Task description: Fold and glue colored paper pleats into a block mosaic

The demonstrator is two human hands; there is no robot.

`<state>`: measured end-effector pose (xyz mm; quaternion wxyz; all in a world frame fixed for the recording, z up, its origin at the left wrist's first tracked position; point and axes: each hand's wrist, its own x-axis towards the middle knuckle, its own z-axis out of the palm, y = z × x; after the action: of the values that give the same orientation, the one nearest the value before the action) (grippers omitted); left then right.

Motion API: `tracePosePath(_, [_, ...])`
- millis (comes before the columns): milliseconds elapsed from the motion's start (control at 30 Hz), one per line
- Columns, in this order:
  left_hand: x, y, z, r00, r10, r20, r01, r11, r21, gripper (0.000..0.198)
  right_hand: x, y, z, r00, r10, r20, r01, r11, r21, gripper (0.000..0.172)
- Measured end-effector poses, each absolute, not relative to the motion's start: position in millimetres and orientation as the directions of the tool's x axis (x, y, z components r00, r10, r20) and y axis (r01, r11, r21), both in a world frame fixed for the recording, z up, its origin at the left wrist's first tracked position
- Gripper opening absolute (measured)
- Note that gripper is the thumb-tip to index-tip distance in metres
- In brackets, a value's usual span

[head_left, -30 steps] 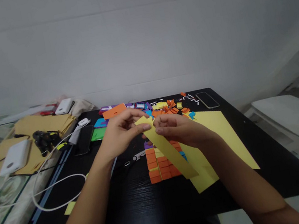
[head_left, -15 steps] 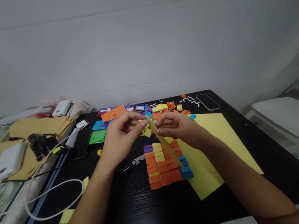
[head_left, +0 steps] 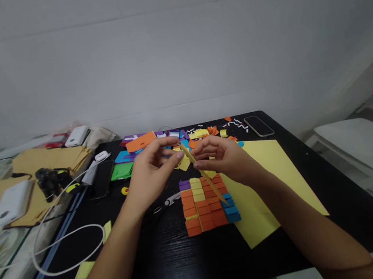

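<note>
A narrow yellow paper strip (head_left: 211, 184) slants down toward me in the middle of the head view. At its upper end are the thumb and fingers of my left hand (head_left: 156, 164), closed about the tip. My right hand (head_left: 222, 157) grips the strip a little lower, thumb against its edge and fingers curled behind. Below lies a mat of folded paper pieces (head_left: 205, 213), mostly orange with yellow, purple and blue ones, and the strip's lower end hangs over its blue corner. Scissors (head_left: 171, 200) rest left of the mat, their handles in shadow.
A large yellow sheet (head_left: 269, 182) lies at the right, under my forearm. Paper scraps (head_left: 212, 131) litter the back of the black table, with a phone (head_left: 259, 125) beside them. At the left are a looped white cable (head_left: 68, 228), green paper (head_left: 122, 171) and brown envelopes (head_left: 48, 156).
The strip has turned more edge-on and looks narrower, its lower end slightly higher. My hands have barely shifted; the right fingers are a bit more bent.
</note>
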<state>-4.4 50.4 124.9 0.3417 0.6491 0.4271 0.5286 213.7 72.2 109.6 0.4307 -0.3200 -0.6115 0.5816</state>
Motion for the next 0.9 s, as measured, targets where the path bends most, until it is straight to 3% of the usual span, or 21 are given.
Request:
tracePosePath(200, [-4.6,50.1,125.6,0.094,0.912,0.398,0.232,-0.409,0.883,0.025,211.9,70.8,108.2,-0.408,0.898,0.165,-0.135,0.12,-0.984,0.04])
tracePosePath(433, [-3.5,49.3,126.7,0.103,0.893,0.437,0.24,-0.449,0.861,0.025,208.5,69.3,108.2,-0.312,0.924,0.223,-0.05,0.218,-0.975,0.052])
tracePosePath(567, [-4.0,50.6,124.6,0.176,0.866,0.469,0.302,-0.501,0.811,0.025,207.6,67.5,107.4,-0.367,0.909,0.198,-0.135,0.159,-0.978,0.056])
tracePosePath(667, [-5.7,51.1,122.6,0.233,0.843,0.484,0.325,-0.537,0.778,0.023,208.9,65.6,107.6,-0.447,0.876,0.179,-0.16,0.118,-0.98,0.045])
tracePosePath(767, [-7.1,50.5,122.9,0.232,0.841,0.489,0.33,-0.541,0.774,0.034,210.1,64.1,108.4,-0.507,0.848,0.156,-0.142,0.097,-0.985,0.033])
tracePosePath(900, [-9.4,48.8,127.9,0.334,0.827,0.452,0.405,-0.559,0.724,0.015,211.3,63.8,110.4,-0.526,0.838,0.144,-0.157,0.07,-0.985,0.03])
